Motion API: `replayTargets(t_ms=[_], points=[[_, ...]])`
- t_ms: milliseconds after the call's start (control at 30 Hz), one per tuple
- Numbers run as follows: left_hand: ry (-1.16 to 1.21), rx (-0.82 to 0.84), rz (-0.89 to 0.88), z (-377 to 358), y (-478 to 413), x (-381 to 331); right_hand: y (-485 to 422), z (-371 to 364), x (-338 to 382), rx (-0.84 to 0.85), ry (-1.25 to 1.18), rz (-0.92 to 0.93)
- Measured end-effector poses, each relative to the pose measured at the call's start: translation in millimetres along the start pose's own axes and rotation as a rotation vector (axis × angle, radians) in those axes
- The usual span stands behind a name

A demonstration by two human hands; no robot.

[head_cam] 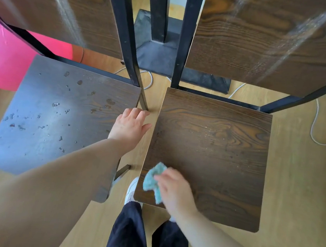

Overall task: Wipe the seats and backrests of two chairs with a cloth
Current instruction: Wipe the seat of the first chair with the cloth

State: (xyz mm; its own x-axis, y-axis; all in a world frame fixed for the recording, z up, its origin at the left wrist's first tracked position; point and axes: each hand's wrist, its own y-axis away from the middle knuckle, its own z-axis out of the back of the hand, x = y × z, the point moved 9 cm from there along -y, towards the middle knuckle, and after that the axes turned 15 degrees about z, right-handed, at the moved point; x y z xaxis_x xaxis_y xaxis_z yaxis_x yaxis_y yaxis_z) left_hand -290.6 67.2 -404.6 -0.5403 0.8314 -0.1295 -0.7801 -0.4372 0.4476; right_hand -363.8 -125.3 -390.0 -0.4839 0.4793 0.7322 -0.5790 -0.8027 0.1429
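The right grip (174, 189) is closed around a small teal cloth (153, 179), with fingers curled over its right side. The grip is blurred. The cloth sticks out to the left of the fingers and lies on the near left corner of the right chair seat (214, 157). It is fluffy and crumpled, with one flap hanging toward the seat's front edge.

The left grip (129, 128) is open, its fingers relaxed and slightly spread. It sits over the gap between the two chairs, just beside the right edge of the left chair seat (60, 118). Whether it touches that edge cannot be told.

The right seat is dark brown wood grain with a few pale specks near its middle. The left seat looks greyer and is dotted with small wet-looking spots. Behind them, the left backrest (59, 10) and right backrest (264, 39) both show pale streaks.

The chairs stand on a light wooden floor (291, 174), where a white cable (313, 126) trails.
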Motion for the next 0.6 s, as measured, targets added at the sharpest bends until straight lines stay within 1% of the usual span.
replayTargets(t_ms=[67,100,167,267,367,500,600], points=[[0.004,-0.008,0.012,1.2,-1.6,1.8,-33.0,48.9,-16.4,-0.233,0.015,-0.030],[0.002,-0.012,0.019,1.2,-2.3,3.5,-52.7,69.6,-28.4,-0.310,0.035,-0.066],[-0.007,-0.022,0.019,0.5,-2.7,5.9,-96.6,104.1,-45.6,-0.375,0.082,-0.118],[-0.004,-0.032,0.002,-1.6,-3.1,7.6,-158.4,135.8,-61.8,-0.405,0.157,-0.139],[-0.001,-0.049,-0.001,-2.5,-3.2,8.2,-193.9,139.1,-74.3,-0.368,0.220,-0.185],[-0.008,-0.059,-0.010,-5.0,-2.7,9.2,-207.1,123.2,-76.2,-0.315,0.242,-0.164],[-0.014,-0.063,-0.023,-6.9,-2.1,10.5,-206.0,113.8,-84.9,-0.301,0.200,-0.191]])
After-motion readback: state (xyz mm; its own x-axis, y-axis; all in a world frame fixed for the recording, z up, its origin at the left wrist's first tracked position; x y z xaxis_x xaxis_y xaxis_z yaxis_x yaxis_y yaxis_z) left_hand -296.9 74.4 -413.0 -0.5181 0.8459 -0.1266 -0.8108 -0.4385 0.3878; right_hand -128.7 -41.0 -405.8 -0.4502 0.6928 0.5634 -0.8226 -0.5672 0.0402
